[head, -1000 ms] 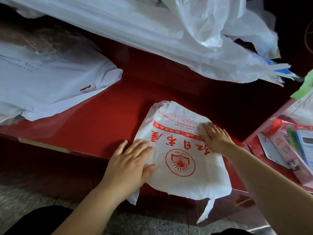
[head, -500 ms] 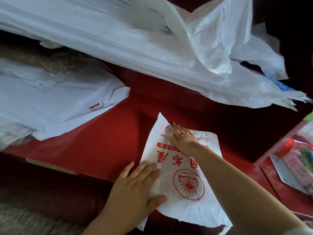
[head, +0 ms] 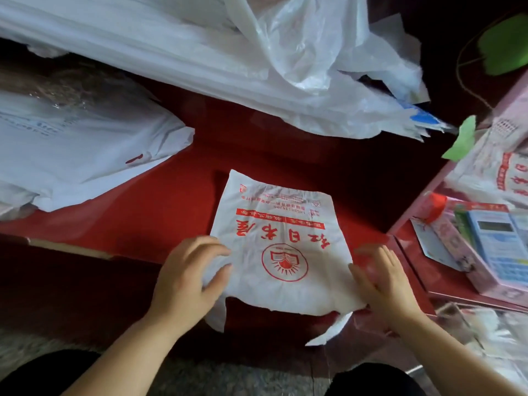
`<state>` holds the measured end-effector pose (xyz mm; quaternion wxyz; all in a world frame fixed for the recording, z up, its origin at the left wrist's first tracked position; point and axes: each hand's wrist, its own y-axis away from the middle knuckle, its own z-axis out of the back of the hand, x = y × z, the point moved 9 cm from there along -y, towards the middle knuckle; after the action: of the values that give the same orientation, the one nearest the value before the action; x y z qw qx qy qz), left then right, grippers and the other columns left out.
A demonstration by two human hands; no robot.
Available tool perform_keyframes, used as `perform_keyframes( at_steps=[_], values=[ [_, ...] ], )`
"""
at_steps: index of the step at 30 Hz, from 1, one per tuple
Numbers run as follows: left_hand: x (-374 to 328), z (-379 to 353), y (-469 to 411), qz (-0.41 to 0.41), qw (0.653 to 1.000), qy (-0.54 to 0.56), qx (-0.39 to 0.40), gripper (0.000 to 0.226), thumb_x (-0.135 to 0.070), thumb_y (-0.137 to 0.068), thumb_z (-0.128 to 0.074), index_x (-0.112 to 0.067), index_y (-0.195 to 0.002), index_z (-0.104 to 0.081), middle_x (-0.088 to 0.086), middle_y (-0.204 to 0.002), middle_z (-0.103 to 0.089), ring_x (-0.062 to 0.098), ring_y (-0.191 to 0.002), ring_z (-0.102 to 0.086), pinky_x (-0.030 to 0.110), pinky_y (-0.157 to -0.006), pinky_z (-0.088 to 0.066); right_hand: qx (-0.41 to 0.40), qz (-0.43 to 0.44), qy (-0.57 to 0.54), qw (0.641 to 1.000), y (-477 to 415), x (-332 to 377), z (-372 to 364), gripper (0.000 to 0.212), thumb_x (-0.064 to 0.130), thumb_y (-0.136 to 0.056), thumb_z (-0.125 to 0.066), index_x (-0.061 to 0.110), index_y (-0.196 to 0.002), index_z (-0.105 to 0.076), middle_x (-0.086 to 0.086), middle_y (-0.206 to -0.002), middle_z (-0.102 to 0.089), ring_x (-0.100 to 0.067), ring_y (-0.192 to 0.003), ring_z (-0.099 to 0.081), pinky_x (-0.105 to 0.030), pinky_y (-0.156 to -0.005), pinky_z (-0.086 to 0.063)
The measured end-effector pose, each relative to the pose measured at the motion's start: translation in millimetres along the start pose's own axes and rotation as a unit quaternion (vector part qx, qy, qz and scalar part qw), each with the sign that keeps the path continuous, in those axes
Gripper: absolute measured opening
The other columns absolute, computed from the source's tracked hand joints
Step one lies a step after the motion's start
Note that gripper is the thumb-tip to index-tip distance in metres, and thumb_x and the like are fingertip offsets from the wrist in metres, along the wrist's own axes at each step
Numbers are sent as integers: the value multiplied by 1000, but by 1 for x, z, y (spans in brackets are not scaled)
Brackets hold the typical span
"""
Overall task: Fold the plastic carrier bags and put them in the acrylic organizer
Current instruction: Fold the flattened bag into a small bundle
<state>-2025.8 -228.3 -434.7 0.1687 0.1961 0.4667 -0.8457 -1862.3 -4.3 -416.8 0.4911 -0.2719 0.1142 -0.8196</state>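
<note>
A white carrier bag (head: 280,224) with red print and a round red logo lies flat on the red table (head: 160,212). Its handles hang over the near edge. My left hand (head: 188,278) curls around the bag's lower left edge, with the fingers on top and the thumb against the plastic. My right hand (head: 383,281) is blurred and rests at the lower right edge. Its fingers are spread and its thumb touches the bag. I cannot make out an acrylic organizer.
A big heap of loose white bags (head: 228,52) fills the far side. A flat stack of white bags (head: 71,155) lies at the left. On a lower red surface at the right sit a blue calculator (head: 500,247) and another red-printed bag (head: 491,172).
My right hand has drawn back from the bag's far end to its lower right edge. My left hand has shifted from lying flat to curling on the left edge. The bag lies spread flatter.
</note>
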Motion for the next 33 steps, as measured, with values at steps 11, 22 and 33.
perform_keyframes(
  at_steps=[11, 22, 33],
  values=[
    [46, -27, 96, 525, 825, 185, 98, 20, -30, -94, -47, -17, -106, -56, 7, -120, -55, 25, -119, -47, 32, -91, -34, 122, -394, -297, 861, 104, -60, -48, 6, 14, -86, -62, 11, -80, -62, -2, -67, -61, -15, -57, -56, -29, -60, -47],
    [8, -26, 95, 512, 812, 280, 27, 20, -10, -85, -64, -9, -90, -45, 2, -99, -56, 15, -100, -48, 27, -89, -30, 8, -376, -436, 818, 120, -45, -39, 21, 0, -84, -60, 16, -87, -47, -4, -75, -58, -13, -62, -54, -16, -49, -43],
    [-23, 20, 42, 334, 914, 217, 72, 53, 20, -84, -40, -25, -73, -66, -20, -69, -68, -8, -79, -61, 3, -72, -42, 63, -226, -412, 881, 103, -31, 4, 62, -28, -77, -27, 21, -86, -65, 10, -67, -71, -21, -65, -55, -22, -60, -45]
  ],
)
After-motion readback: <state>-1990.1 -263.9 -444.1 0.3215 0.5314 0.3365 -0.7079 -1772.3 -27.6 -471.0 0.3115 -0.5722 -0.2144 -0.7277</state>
